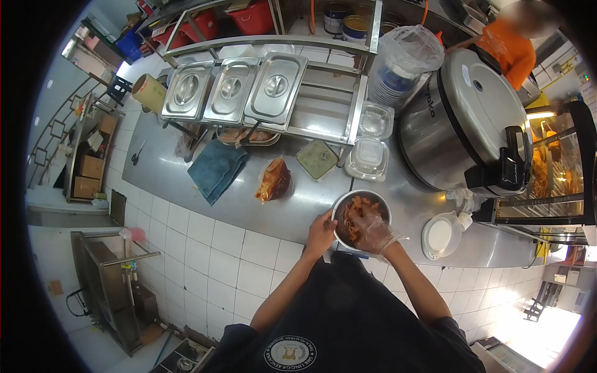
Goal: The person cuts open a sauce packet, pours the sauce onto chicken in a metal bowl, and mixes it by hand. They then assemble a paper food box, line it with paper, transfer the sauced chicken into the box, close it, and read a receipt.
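Observation:
A round metal bowl holding reddish-brown pieces of food sits at the front edge of the steel counter. My left hand, bare, grips the bowl's left rim. Inside the bowl, my right hand wears a clear plastic glove and lies in the food; its fingertips are partly hidden among the pieces. To the left of the bowl stands a plastic bag of orange-brown food. Behind the bowl are a lidded square container and stacked clear plastic containers.
A large rice cooker stands at the right, near white lids and a glass display case. Lidded steel pans rest on a rack behind a teal cloth. Another person in orange is at the back right.

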The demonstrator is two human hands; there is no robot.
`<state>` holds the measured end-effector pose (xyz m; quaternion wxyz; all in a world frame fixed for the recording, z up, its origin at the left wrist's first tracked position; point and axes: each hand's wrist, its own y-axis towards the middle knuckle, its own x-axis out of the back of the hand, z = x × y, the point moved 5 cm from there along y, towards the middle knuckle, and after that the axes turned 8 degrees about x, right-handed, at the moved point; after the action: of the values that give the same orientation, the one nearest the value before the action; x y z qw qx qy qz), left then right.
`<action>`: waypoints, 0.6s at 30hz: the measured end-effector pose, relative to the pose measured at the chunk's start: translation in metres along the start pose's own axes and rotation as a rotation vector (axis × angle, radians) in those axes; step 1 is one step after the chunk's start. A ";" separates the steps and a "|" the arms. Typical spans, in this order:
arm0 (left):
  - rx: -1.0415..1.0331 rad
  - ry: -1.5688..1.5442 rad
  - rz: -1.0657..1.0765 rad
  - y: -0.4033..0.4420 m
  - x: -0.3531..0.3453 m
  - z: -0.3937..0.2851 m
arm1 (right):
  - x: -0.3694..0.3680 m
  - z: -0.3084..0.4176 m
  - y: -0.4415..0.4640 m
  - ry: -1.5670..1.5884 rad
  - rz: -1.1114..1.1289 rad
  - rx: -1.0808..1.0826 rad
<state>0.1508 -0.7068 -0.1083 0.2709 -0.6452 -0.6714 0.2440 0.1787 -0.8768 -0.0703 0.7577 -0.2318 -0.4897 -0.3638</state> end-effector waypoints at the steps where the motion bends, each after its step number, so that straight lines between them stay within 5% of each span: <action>1: -0.004 -0.009 0.004 0.001 -0.002 0.004 | -0.002 0.000 0.000 -0.034 -0.009 -0.007; 7: -0.007 -0.043 0.036 0.000 -0.003 0.009 | -0.004 -0.008 0.018 0.166 0.110 -0.215; 14: -0.014 0.016 0.002 0.005 -0.003 0.010 | 0.009 0.026 0.021 -0.169 0.044 -0.208; 18: -0.044 -0.029 0.044 0.011 -0.003 0.016 | -0.012 0.007 0.020 0.051 0.026 -0.255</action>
<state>0.1480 -0.7088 -0.1274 0.2414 -0.6621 -0.6661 0.2444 0.1873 -0.8559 -0.0780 0.7389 -0.3232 -0.4172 -0.4189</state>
